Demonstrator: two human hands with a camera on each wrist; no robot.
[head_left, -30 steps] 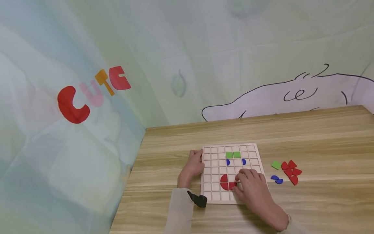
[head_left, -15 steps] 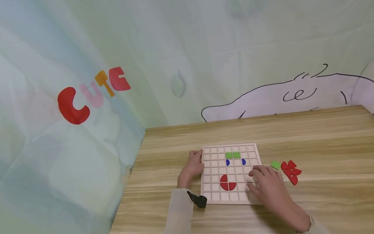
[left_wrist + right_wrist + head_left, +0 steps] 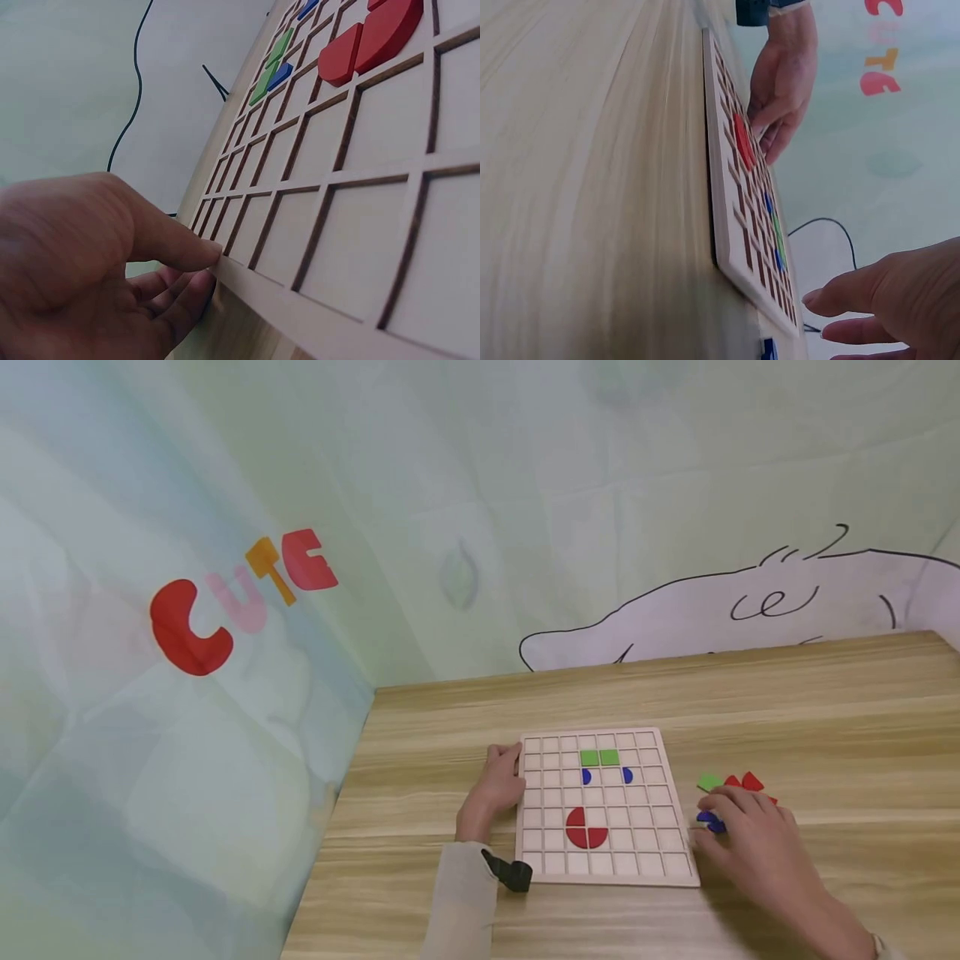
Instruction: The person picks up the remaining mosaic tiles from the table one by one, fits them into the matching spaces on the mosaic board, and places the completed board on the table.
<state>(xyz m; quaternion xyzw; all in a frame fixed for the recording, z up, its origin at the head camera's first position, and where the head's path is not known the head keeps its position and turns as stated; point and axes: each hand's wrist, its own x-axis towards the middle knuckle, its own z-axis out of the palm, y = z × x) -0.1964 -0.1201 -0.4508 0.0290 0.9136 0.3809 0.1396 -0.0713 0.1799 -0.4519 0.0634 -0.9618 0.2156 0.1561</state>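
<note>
A: Where do we have the left hand (image 3: 497, 785)?
B: At the left edge of the grid board (image 3: 553, 839), flat on the tabletop (image 3: 435, 727); grip pinching that edge.
A: Right hand (image 3: 759, 842)?
B: Just right of the board, grip spread, over the loose blue half-discs (image 3: 705, 817). Contact: we can't tell.
A: Beside those?
B: Loose green square (image 3: 708, 782), loose red pieces (image 3: 752, 782). In the board's cells we see green squares (image 3: 589, 757), too.

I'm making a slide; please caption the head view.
Left hand touching the edge of a pale, square, gridded wooden board, right hand beside loose blue semicircular pieces.
</note>
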